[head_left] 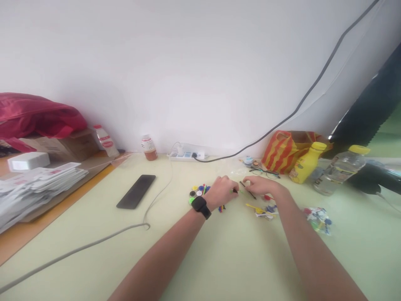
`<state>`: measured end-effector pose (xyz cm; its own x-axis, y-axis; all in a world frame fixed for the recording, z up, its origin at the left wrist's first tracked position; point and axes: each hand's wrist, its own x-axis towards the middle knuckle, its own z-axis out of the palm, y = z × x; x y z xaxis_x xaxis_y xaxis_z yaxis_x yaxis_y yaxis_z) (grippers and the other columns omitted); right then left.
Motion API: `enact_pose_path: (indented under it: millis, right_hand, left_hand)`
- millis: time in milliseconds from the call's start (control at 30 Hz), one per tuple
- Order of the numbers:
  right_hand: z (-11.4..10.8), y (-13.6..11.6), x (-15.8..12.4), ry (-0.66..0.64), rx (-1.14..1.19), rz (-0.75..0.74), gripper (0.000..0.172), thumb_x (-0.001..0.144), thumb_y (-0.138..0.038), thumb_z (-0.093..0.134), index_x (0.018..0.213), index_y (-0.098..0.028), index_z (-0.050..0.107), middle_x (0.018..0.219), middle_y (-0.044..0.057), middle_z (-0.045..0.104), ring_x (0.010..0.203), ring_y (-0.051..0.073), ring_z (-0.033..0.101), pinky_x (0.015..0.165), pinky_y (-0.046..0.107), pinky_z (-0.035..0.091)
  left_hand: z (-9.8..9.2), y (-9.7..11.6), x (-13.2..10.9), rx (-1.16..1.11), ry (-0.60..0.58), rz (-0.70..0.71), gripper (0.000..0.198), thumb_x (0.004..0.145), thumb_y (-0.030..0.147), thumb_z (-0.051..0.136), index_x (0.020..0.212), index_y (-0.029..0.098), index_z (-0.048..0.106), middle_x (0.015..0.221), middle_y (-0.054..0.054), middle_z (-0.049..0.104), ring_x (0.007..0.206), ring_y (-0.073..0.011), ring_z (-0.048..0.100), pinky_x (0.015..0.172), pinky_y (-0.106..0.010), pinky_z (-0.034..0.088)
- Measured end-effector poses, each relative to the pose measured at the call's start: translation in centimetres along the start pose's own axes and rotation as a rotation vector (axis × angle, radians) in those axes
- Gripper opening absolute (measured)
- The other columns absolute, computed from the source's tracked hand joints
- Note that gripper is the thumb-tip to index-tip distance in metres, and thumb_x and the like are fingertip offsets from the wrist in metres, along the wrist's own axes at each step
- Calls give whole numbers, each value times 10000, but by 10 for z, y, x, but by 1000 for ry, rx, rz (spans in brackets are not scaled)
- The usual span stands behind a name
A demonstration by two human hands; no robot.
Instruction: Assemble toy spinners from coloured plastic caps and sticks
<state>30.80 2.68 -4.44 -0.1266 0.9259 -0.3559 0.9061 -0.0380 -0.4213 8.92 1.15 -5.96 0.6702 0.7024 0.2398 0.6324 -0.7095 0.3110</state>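
My left hand (223,192), with a black watch (201,206) on its wrist, is closed, and a small black piece (234,191) shows at its fingertips. My right hand (260,186) is just to the right, fingers bent and pinched at a thin black stick (249,192). Beside the left hand lie several small coloured discs (199,193), partly hidden by it. Little blue and red pieces (221,208) peek out below that hand. Between my forearms is a small pile of yellow, white and blue plastic pieces (261,210).
A clear bag of coloured pieces (319,220) lies right of my right forearm. Behind stand a striped bag (278,152), a yellow bottle (308,163) and a clear bottle (338,173), with glasses (264,172) nearby. Leftward are a phone (136,192) and a grey cable (94,242).
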Motion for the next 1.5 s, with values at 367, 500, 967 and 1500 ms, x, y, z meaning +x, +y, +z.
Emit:
enact_pose_path:
  millis: [367,500,967,1500]
  right_hand:
    - [-3,-1,-3,-3,-10,-32,418,815,-326,651,1225,-249,671,901,38,736,610,162,619,594,266,447]
    - [-7,-4,-5,-24,-33,-22,408,810,-297,642,1215,-278,691,987,50,747,647,176,641,579,271,427]
    - [-12,-9,-10,-28,-59,-12,441,820,-318,642,1259,-294,682,1060,69,745,663,180,641,573,274,424]
    - [-27,-13,-23,36,-83,-30,144,841,-361,659,821,-219,672,852,34,716,711,185,617,582,280,380]
  left_hand:
    - [-2,-4,0,-28,-7,-7,103,870,238,712,961,223,757,936,-57,752,1006,-264,653,884,-358,453]
    - [-2,-6,0,-14,-3,-8,96,868,246,707,945,230,762,898,-56,746,986,-268,652,866,-354,454]
    - [-6,-5,0,-9,2,-13,106,855,225,714,945,230,770,895,-56,751,982,-270,638,841,-344,447]
    - [-5,-7,-2,-50,3,-29,147,845,212,693,963,243,774,918,-36,752,968,-254,639,840,-340,439]
